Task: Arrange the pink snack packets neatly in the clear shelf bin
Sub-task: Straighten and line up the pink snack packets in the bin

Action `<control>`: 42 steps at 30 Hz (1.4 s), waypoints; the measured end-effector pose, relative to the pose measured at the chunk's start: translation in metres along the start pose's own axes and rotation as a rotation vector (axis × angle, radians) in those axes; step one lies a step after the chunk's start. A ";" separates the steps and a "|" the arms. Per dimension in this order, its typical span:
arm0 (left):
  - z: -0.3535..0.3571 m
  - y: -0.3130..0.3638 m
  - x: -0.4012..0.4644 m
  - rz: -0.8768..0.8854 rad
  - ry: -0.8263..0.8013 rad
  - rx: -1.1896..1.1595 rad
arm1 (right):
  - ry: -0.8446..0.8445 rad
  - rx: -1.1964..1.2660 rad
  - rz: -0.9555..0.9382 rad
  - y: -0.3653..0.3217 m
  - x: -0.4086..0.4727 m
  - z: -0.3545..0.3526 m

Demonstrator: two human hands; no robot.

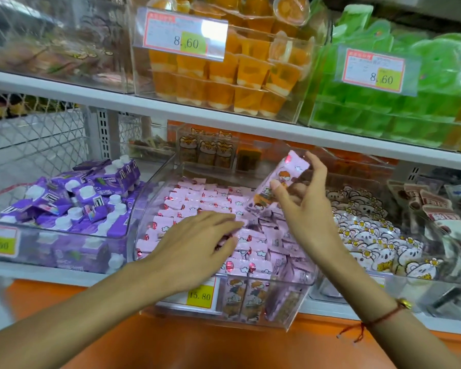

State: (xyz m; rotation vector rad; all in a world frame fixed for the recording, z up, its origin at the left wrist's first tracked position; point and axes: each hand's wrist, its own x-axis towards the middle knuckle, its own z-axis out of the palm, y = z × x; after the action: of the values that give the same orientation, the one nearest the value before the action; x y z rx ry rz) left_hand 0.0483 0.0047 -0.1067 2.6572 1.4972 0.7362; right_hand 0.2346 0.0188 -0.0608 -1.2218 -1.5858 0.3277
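Head view: right hand pinches one pink snack packet, long axis tilted toward upper right, above the clear shelf bin at frame centre; left hand lies flat, apparently unclenched, on the rows.

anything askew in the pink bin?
Yes. The packets at the right side of the bin lie jumbled and tilted, unlike the neat rows at left. The right hand holds one packet lifted above the pile.
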 end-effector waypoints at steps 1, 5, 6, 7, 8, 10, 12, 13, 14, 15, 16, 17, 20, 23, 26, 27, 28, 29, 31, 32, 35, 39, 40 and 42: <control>0.002 -0.001 0.001 0.011 -0.034 0.032 | -0.012 -0.072 -0.046 0.001 0.000 0.004; 0.002 -0.003 0.002 0.013 -0.070 0.059 | -0.125 -0.379 -0.159 0.004 0.004 0.007; 0.002 -0.003 0.002 0.011 -0.062 0.058 | -0.167 -0.426 -0.164 0.005 0.006 0.004; 0.002 -0.003 0.001 0.009 -0.054 0.057 | -0.207 -0.459 -0.166 0.006 0.009 0.000; 0.002 -0.003 0.001 0.007 -0.050 0.053 | -0.240 -0.485 -0.166 0.007 0.012 -0.003; 0.002 -0.002 0.001 0.007 -0.053 0.042 | -0.247 -0.516 -0.178 0.007 0.017 -0.008; 0.001 -0.003 0.001 0.009 -0.057 0.035 | -0.215 -0.516 -0.210 0.007 0.021 -0.006; 0.001 -0.003 0.001 0.009 -0.058 0.035 | -0.219 -0.503 -0.225 0.007 0.021 -0.004; 0.001 -0.003 0.001 0.008 -0.058 0.034 | -0.238 -0.485 -0.232 0.007 0.021 -0.001; 0.001 -0.003 0.001 0.004 -0.059 0.030 | -0.268 -0.468 -0.230 0.008 0.020 0.001; 0.001 -0.003 0.002 -0.001 -0.062 0.025 | -0.308 -0.457 -0.218 0.010 0.019 0.003; 0.001 -0.003 0.002 -0.005 -0.066 0.020 | -0.360 -0.461 -0.202 0.012 0.017 0.005; 0.001 -0.002 0.002 -0.009 -0.071 0.015 | -0.474 -0.593 -0.203 0.020 0.013 0.009; -0.001 -0.002 0.002 -0.007 -0.063 0.004 | -0.418 -0.663 -0.273 0.025 0.011 0.009; -0.001 -0.002 0.002 -0.005 -0.045 -0.013 | -0.487 -0.791 -0.427 0.030 0.006 0.008; -0.001 -0.002 0.003 -0.003 -0.031 -0.012 | -0.518 -0.818 -0.439 0.030 0.005 0.008; -0.001 -0.002 0.005 -0.001 -0.016 -0.009 | -0.543 -0.829 -0.433 0.029 0.006 0.008; -0.001 -0.002 0.007 0.002 -0.004 -0.005 | -0.563 -0.826 -0.427 0.028 0.007 0.008; 0.001 -0.001 0.014 0.022 -0.006 0.011 | -0.596 -0.795 -0.402 0.025 0.010 0.007; 0.003 -0.001 0.018 0.041 -0.022 0.023 | -0.593 -0.781 -0.382 0.023 0.012 0.007; 0.008 -0.004 0.025 0.069 -0.087 0.038 | -0.406 -0.873 -0.403 0.020 0.024 0.002; 0.010 -0.007 0.025 0.054 -0.100 0.013 | -0.464 -0.885 -0.299 0.019 0.045 0.011; 0.010 -0.006 0.025 0.054 -0.095 -0.002 | -0.546 -0.878 -0.248 0.019 0.048 0.015; 0.010 -0.002 0.025 0.056 -0.089 -0.024 | -0.678 -0.875 -0.148 0.022 0.055 0.017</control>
State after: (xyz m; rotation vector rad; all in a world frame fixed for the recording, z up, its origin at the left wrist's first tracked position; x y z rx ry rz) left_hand 0.0611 0.0283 -0.1066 2.6858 1.3895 0.6257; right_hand 0.2364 0.0803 -0.0531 -1.7317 -2.5428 -0.0978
